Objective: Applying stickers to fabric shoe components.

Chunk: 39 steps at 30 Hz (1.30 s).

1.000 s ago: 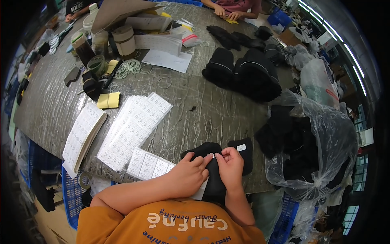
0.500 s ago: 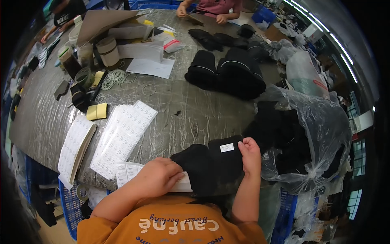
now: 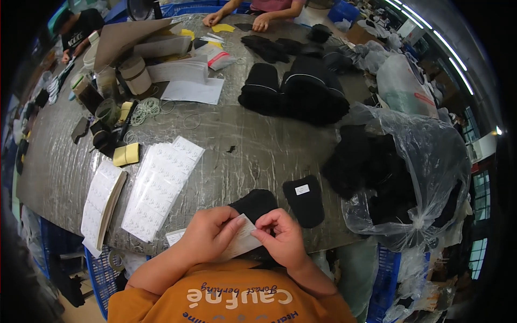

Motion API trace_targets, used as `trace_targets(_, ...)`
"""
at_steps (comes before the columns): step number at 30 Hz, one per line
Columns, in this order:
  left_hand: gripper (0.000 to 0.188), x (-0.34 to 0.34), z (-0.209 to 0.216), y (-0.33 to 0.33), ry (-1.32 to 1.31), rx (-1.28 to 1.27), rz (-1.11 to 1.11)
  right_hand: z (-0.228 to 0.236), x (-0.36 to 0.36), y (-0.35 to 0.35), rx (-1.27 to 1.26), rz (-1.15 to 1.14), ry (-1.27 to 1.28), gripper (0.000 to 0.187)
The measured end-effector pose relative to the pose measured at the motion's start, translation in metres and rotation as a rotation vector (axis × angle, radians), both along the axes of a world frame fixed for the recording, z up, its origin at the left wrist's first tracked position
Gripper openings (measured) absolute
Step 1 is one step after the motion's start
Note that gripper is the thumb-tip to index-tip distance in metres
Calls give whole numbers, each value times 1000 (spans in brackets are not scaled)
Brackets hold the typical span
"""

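Observation:
My left hand (image 3: pixel 210 235) holds a sheet of white labels (image 3: pixel 242 240) between thumb and fingers, close in front of my body. At the sheet's right edge, my right hand (image 3: pixel 281 235) pinches with thumb and forefinger; a loose label between those fingertips is too small to make out. Just beyond the hands lies a black insole-shaped piece (image 3: pixel 257 200), its near part hidden by the sheet and hands. To its right, a second black insole-shaped piece (image 3: pixel 307 210) rests flat on the table, bearing a small white label (image 3: pixel 302 189) near its far end.
At right, a clear plastic bag (image 3: pixel 431 156) holds black fluffy pieces (image 3: pixel 371 167). Banded black bundles (image 3: pixel 312 91) stand beyond. Leftward are spread label sheets (image 3: pixel 161 185), a thick label stack (image 3: pixel 102 199), a yellow pad (image 3: pixel 126 154) and rubber bands (image 3: pixel 146 110). Co-worker's hands (image 3: pixel 262 22) show opposite.
My right hand has let go of the labelled black piece and moved left to the label sheet. That piece now lies apart on the right. The co-worker opposite has moved their hands.

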<state>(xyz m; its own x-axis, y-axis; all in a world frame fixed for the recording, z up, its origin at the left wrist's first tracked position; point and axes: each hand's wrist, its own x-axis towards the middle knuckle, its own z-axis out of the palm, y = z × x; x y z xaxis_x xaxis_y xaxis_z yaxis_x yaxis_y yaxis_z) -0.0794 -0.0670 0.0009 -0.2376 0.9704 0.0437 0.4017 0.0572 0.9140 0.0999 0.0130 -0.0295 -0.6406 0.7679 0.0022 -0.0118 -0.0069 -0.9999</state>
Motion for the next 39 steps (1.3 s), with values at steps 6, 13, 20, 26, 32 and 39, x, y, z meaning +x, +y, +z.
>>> trace_targets(6, 18, -14, -2, -1, -342, -225, -283, 15, -8, 4, 433, 125, 60, 20)
trace_targets(13, 28, -11, -15, -4, -567, -271, -229, 12, -9, 1, 624, 139, 131, 19)
trace_targets(20, 27, -6, -20, -5, -368, -242, -73, 14, -6, -4, 684, 145, 52, 21)
trace_targets(26, 19, -3, -8, -12, 345, -36, -115, 11, 9, 5, 226, -258, 10, 12)
trace_targets(32, 18, 2, -20, -14, 385, 205, -387, -8, 5, 24, -85, -239, -154, 7)
trace_targets(39, 18, 3, -29, -16, 532, 191, -470, -14, -4, 18, -34, -229, -246, 5)
